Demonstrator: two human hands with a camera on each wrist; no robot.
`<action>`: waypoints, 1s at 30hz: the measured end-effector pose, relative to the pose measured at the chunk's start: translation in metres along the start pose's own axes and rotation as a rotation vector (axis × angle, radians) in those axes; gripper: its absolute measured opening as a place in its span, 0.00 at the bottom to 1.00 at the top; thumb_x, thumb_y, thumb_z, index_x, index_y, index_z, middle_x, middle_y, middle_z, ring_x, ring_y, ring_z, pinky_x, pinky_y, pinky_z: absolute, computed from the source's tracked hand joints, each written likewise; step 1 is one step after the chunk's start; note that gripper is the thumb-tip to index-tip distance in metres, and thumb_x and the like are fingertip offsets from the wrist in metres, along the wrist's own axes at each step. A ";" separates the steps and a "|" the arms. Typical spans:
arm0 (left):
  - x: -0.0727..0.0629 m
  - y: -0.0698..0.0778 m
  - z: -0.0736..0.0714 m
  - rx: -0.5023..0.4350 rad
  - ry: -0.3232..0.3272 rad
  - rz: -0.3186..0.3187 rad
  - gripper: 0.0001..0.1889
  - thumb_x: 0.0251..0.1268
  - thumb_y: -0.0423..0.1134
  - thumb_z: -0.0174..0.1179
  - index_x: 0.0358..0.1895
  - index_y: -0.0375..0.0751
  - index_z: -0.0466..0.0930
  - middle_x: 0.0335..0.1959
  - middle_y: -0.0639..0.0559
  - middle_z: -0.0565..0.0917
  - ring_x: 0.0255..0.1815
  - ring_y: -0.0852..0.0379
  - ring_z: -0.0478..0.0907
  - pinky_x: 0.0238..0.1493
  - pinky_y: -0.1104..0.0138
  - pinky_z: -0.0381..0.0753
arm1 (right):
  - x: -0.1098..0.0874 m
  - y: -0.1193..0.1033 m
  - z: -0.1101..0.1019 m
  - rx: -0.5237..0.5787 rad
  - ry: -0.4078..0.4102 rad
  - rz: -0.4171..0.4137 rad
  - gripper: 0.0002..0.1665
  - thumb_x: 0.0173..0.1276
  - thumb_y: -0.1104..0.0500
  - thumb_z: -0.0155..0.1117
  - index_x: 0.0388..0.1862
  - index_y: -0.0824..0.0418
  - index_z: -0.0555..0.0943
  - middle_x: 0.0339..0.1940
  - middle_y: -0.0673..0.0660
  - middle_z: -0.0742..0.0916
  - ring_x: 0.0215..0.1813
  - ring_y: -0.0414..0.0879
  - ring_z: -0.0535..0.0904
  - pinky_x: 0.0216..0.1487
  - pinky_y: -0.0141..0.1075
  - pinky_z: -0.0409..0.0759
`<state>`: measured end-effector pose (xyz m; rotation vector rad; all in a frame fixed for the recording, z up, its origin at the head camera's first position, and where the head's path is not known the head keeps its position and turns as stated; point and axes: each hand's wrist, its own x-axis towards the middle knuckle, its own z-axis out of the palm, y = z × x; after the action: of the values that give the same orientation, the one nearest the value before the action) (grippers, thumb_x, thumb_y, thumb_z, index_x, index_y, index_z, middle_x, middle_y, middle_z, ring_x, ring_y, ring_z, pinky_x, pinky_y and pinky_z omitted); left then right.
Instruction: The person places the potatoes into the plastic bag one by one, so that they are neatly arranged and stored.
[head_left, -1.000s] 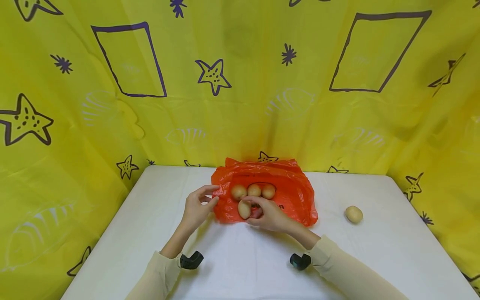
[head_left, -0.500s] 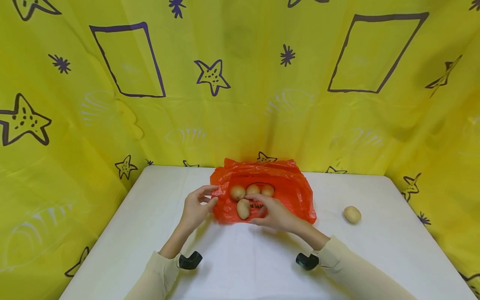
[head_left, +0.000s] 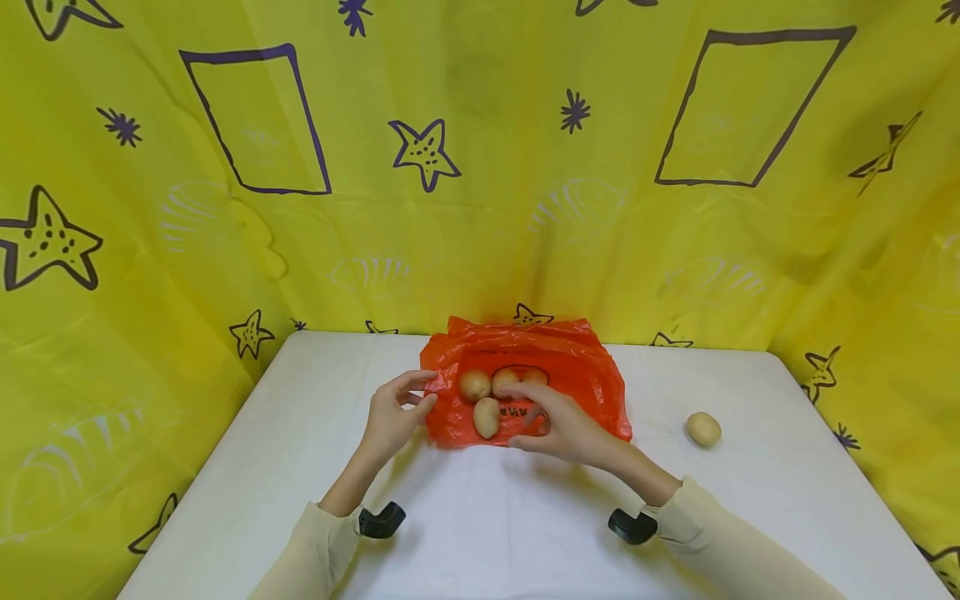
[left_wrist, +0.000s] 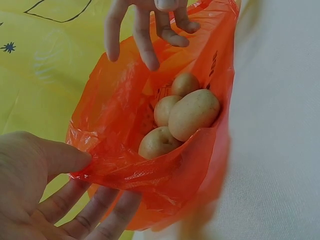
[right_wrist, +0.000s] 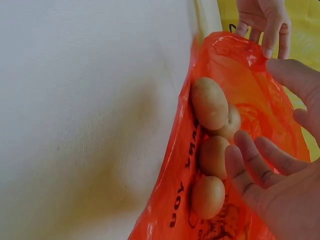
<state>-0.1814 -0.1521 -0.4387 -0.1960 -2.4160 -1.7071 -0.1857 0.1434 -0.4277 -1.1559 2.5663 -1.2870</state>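
A red plastic bag [head_left: 592, 379] lies on its side with its mouth toward me, and several potatoes rest inside. The front potato [head_left: 486, 418] sits close to the bag's lower lip, ahead of the others in a row. My left hand [head_left: 392, 417] pinches the bag's left edge between thumb and fingers, as the left wrist view shows at the bag's rim [left_wrist: 120, 170]. At the bag's mouth, just right of the front potato, my right hand [head_left: 566, 425] hovers with fingers spread and nothing in them. Its fingers partly cover the rear potatoes in the head view.
One loose potato [head_left: 703, 429] lies on the white table [head_left: 465, 533], to the right of the bag. A yellow curtain [head_left: 480, 242] with drawn stars hangs behind the table and along both sides.
My right hand has let go of the front potato, which stays inside the bag, and has drawn back to the right. My left hand keeps its place on the bag's edge.
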 end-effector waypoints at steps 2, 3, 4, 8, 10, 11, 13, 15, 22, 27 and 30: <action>0.000 0.000 0.000 0.007 -0.001 -0.002 0.16 0.67 0.29 0.67 0.57 0.42 0.85 0.46 0.43 0.87 0.35 0.49 0.83 0.30 0.65 0.86 | -0.003 0.000 -0.002 -0.014 0.017 0.000 0.44 0.61 0.57 0.80 0.74 0.60 0.72 0.64 0.53 0.81 0.42 0.57 0.83 0.38 0.46 0.86; 0.001 0.000 0.000 0.009 -0.002 -0.001 0.16 0.67 0.29 0.67 0.57 0.42 0.85 0.46 0.43 0.87 0.35 0.50 0.83 0.30 0.66 0.86 | -0.004 0.000 -0.004 -0.013 0.025 -0.003 0.44 0.60 0.57 0.81 0.74 0.60 0.72 0.64 0.52 0.81 0.42 0.57 0.83 0.38 0.46 0.86; 0.001 -0.001 0.000 0.012 -0.002 0.000 0.16 0.67 0.29 0.67 0.57 0.42 0.85 0.46 0.43 0.87 0.35 0.50 0.83 0.30 0.67 0.86 | -0.006 0.000 -0.005 -0.016 0.032 -0.001 0.44 0.60 0.56 0.81 0.73 0.59 0.73 0.63 0.52 0.81 0.42 0.57 0.83 0.38 0.46 0.86; 0.001 -0.001 0.000 0.014 -0.003 0.008 0.16 0.67 0.28 0.66 0.57 0.41 0.85 0.46 0.43 0.87 0.35 0.50 0.83 0.30 0.67 0.85 | -0.013 0.001 -0.011 -0.030 0.057 0.001 0.42 0.60 0.54 0.81 0.72 0.56 0.74 0.60 0.50 0.82 0.45 0.57 0.84 0.41 0.47 0.86; 0.001 -0.001 -0.001 0.012 -0.004 0.007 0.16 0.67 0.28 0.66 0.57 0.41 0.85 0.47 0.42 0.87 0.35 0.49 0.83 0.30 0.67 0.86 | -0.016 0.003 -0.014 -0.036 0.069 -0.002 0.41 0.60 0.53 0.81 0.71 0.55 0.74 0.60 0.50 0.82 0.46 0.57 0.84 0.42 0.47 0.85; 0.001 -0.001 -0.001 0.010 -0.003 0.008 0.16 0.67 0.28 0.66 0.57 0.41 0.85 0.47 0.41 0.87 0.35 0.48 0.83 0.30 0.67 0.86 | -0.018 0.004 -0.015 -0.040 0.075 -0.008 0.41 0.60 0.52 0.81 0.71 0.55 0.74 0.60 0.50 0.82 0.46 0.56 0.84 0.43 0.48 0.85; 0.001 -0.001 0.000 0.003 0.001 0.002 0.16 0.67 0.28 0.66 0.57 0.41 0.85 0.47 0.41 0.87 0.36 0.48 0.83 0.30 0.66 0.86 | -0.022 0.005 -0.019 -0.048 0.086 -0.013 0.41 0.60 0.52 0.81 0.71 0.56 0.74 0.62 0.50 0.82 0.47 0.54 0.84 0.44 0.49 0.85; 0.000 0.003 0.001 0.007 0.009 -0.014 0.16 0.67 0.28 0.66 0.57 0.39 0.85 0.47 0.40 0.86 0.36 0.46 0.83 0.31 0.65 0.86 | -0.026 0.006 -0.022 -0.057 0.095 -0.024 0.42 0.59 0.53 0.81 0.71 0.56 0.74 0.63 0.50 0.82 0.47 0.50 0.83 0.46 0.49 0.85; 0.001 0.000 0.000 0.005 -0.001 -0.001 0.16 0.67 0.28 0.66 0.57 0.41 0.85 0.47 0.42 0.87 0.35 0.49 0.82 0.30 0.68 0.85 | -0.044 0.012 -0.035 -0.104 0.146 -0.014 0.43 0.59 0.53 0.82 0.71 0.50 0.74 0.65 0.51 0.81 0.47 0.47 0.83 0.48 0.47 0.85; 0.000 0.000 0.000 0.005 -0.003 0.001 0.16 0.67 0.28 0.66 0.57 0.41 0.85 0.47 0.42 0.86 0.35 0.49 0.82 0.30 0.67 0.86 | -0.056 0.015 -0.044 -0.125 0.175 0.026 0.42 0.58 0.53 0.82 0.71 0.50 0.74 0.63 0.49 0.82 0.48 0.53 0.84 0.48 0.47 0.85; -0.001 0.001 0.000 0.001 -0.004 0.007 0.16 0.68 0.29 0.66 0.57 0.40 0.85 0.47 0.41 0.86 0.36 0.49 0.82 0.31 0.66 0.86 | -0.064 0.018 -0.050 -0.119 0.197 0.058 0.43 0.58 0.53 0.82 0.72 0.50 0.74 0.60 0.47 0.83 0.49 0.54 0.83 0.47 0.46 0.85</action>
<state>-0.1808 -0.1515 -0.4383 -0.2076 -2.4156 -1.7046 -0.1676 0.2248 -0.4247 -1.0094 2.8288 -1.3132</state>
